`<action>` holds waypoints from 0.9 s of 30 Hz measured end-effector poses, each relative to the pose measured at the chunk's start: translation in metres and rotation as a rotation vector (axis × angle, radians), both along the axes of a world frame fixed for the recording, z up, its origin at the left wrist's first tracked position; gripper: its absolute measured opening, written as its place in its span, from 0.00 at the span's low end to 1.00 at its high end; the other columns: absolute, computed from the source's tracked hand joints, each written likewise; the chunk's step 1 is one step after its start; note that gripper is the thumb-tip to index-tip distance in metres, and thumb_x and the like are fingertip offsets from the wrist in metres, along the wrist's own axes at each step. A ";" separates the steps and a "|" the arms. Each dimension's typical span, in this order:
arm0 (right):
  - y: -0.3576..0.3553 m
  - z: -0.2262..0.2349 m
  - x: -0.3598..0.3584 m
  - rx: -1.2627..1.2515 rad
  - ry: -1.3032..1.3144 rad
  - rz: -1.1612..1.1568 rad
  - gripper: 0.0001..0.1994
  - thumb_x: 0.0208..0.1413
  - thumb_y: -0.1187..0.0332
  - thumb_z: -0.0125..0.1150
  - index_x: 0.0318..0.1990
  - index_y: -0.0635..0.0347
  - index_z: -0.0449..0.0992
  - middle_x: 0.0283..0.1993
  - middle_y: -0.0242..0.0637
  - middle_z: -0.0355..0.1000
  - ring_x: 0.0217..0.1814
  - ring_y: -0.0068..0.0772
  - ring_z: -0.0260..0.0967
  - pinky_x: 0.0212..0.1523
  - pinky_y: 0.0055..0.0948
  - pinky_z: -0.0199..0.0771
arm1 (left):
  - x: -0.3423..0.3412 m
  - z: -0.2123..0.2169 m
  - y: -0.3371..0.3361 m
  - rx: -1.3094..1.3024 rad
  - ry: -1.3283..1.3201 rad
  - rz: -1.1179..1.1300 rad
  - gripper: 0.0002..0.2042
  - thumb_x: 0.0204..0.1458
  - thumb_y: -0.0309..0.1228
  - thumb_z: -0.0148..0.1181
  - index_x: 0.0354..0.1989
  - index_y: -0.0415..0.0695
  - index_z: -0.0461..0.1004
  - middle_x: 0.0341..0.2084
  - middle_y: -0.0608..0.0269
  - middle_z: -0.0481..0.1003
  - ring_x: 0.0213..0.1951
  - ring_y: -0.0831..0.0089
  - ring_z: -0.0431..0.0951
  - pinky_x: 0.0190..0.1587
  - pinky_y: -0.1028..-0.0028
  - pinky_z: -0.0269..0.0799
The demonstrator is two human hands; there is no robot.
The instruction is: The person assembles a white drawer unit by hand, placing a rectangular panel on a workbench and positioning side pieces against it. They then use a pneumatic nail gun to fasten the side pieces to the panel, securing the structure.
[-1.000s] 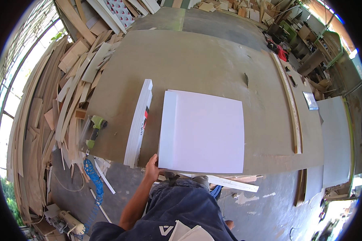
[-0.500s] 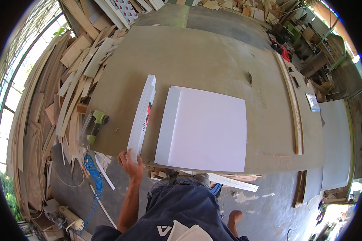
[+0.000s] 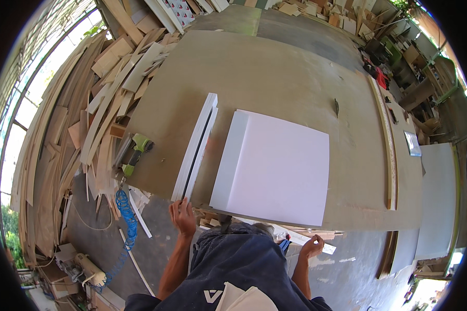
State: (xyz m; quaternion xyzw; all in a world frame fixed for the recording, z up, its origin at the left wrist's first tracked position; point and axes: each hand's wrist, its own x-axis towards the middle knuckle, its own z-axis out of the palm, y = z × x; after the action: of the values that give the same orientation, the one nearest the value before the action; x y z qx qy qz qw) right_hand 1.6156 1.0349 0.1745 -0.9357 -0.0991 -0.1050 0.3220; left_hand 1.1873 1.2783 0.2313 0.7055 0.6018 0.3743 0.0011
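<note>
My left hand (image 3: 182, 216) is at the near end of a stack of long white strips (image 3: 196, 147), fingers closed on that end at the table's front edge. The strips lie lengthwise away from me, with a dark narrow gap between them. My right hand (image 3: 311, 248) is raised just off the front edge, fingers curled in with nothing visible in them. Between the hands, a large white panel (image 3: 283, 168) rests flat on the brown table (image 3: 275, 67), a greyish-white strip (image 3: 230, 160) showing along its left side.
A green nail gun (image 3: 137, 151) with a coiled blue hose (image 3: 124, 212) lies at the table's left edge. Scrap boards (image 3: 62, 135) pile up beyond. A long wooden batten (image 3: 388, 150) lies on the right side. A compressor (image 3: 91, 270) stands on the floor, lower left.
The stack of strips has turned or parted, so a dark gap now shows and its printed side is hidden. My right hand has risen toward the table edge. The whole view has shifted slightly.
</note>
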 end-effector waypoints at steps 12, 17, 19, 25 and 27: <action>0.079 0.050 -0.017 0.600 0.241 0.223 0.08 0.62 0.73 0.60 0.44 0.66 0.81 0.41 0.40 0.78 0.44 0.36 0.76 0.45 0.31 0.77 | 0.021 0.015 0.010 -0.105 -0.138 -0.044 0.15 0.55 0.22 0.61 0.51 0.34 0.75 0.43 0.47 0.74 0.44 0.49 0.74 0.51 0.56 0.70; 0.178 0.097 -0.063 0.712 0.604 0.702 0.12 0.67 0.67 0.58 0.44 0.69 0.81 0.43 0.40 0.80 0.43 0.31 0.78 0.44 0.29 0.77 | 0.013 0.085 0.008 -0.219 -0.428 -0.030 0.13 0.61 0.26 0.57 0.51 0.33 0.74 0.44 0.48 0.74 0.44 0.55 0.75 0.49 0.62 0.71; 0.222 0.105 -0.085 0.616 0.772 0.900 0.14 0.69 0.66 0.56 0.48 0.70 0.80 0.44 0.41 0.80 0.44 0.32 0.79 0.45 0.29 0.77 | 0.005 0.100 0.003 -0.188 -0.540 0.037 0.12 0.63 0.29 0.56 0.49 0.33 0.74 0.43 0.48 0.73 0.44 0.57 0.74 0.48 0.63 0.70; 0.338 0.082 -0.148 0.349 0.933 1.161 0.18 0.70 0.65 0.56 0.60 0.70 0.73 0.54 0.43 0.77 0.49 0.36 0.79 0.46 0.33 0.81 | -0.028 0.129 -0.034 -0.203 -0.787 0.132 0.12 0.67 0.32 0.54 0.48 0.34 0.75 0.39 0.61 0.73 0.43 0.73 0.72 0.48 0.72 0.68; 0.363 0.067 -0.158 0.268 0.750 1.194 0.20 0.69 0.65 0.57 0.61 0.70 0.72 0.55 0.44 0.76 0.49 0.35 0.79 0.45 0.32 0.82 | -0.039 0.138 -0.054 -0.210 -0.908 0.158 0.12 0.67 0.32 0.54 0.47 0.34 0.75 0.40 0.61 0.73 0.43 0.73 0.72 0.48 0.72 0.68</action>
State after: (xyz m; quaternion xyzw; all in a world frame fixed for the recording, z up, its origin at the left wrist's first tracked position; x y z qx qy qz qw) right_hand 1.4574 1.3982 0.2412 -0.6474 -0.4628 0.4063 0.4490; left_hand 1.1485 1.2247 0.3697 0.4188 0.6269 0.5810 0.3067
